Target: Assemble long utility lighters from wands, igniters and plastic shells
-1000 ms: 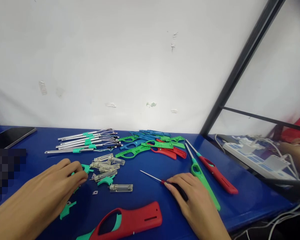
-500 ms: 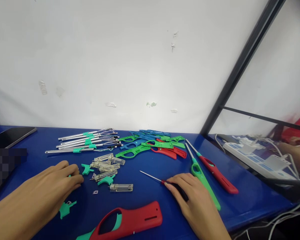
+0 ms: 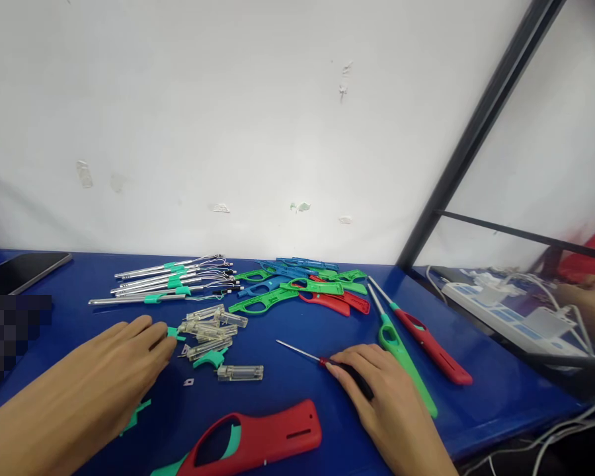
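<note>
My left hand (image 3: 131, 354) is palm down over the left side of the table, its fingers bent and pressed together. Their tips reach a teal plastic trigger (image 3: 175, 334), and what they hold, if anything, is hidden. Partly covered by this hand is another teal piece (image 3: 136, 415). A third teal trigger (image 3: 211, 358) lies among clear lighter fuel tanks (image 3: 240, 373). My right hand (image 3: 377, 390) rests on the table, wrapped round the dark handle of a screwdriver (image 3: 297, 348) whose shaft points up and left. Between my hands, at the front, lies a red lighter (image 3: 282, 433).
Metal lighter tubes with wires (image 3: 149, 284) lie at the back left. Green, blue and red casing halves (image 3: 277, 291) are piled at the back middle. A green lighter (image 3: 406, 370) and a red lighter (image 3: 434, 350) lie right. A power strip (image 3: 506, 317) is beyond the frame bar.
My left hand has shifted slightly right, and its fingertips now reach the teal trigger beside the fuel tanks. It covers more of the front teal piece. My right hand and the screwdriver stay put.
</note>
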A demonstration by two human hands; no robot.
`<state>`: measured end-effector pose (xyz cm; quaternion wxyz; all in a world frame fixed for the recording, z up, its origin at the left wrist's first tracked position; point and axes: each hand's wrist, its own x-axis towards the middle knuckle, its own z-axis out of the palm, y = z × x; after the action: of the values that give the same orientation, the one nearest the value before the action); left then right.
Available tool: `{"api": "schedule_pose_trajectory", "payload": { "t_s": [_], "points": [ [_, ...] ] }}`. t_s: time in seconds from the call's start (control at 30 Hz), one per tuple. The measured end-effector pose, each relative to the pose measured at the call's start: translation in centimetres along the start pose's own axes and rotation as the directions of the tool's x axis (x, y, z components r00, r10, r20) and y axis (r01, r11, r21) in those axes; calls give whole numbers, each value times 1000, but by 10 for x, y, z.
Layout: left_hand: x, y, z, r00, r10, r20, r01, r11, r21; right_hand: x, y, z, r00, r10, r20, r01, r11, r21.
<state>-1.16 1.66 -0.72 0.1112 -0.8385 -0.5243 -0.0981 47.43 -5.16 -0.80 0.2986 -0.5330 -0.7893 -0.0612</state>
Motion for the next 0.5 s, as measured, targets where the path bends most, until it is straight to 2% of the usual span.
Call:
{"api": "schedule_pose_trajectory", "payload": {
  "t_s": [0.1, 0.27, 0.43, 0.5],
  "points": [
    [0, 4, -7, 1000, -19, 3, 20, 1000, -23, -1, -1, -1, 1000, 3, -9, -3, 1000, 9],
    [6, 23, -23, 990, -139, -25, 134, 982, -136, -1, -2, -1, 999, -10, -41, 10, 1000, -2],
    [7, 23, -31, 982, -184, -46, 164, 947, -277, 0, -2, -1, 997, -25, -75, 25, 1000, -6],
    [4, 29, -38, 977, -204, -60, 175, 932, -316, -1, -1, -2, 994, -34, -102, 33, 999, -8]
  ]
}}
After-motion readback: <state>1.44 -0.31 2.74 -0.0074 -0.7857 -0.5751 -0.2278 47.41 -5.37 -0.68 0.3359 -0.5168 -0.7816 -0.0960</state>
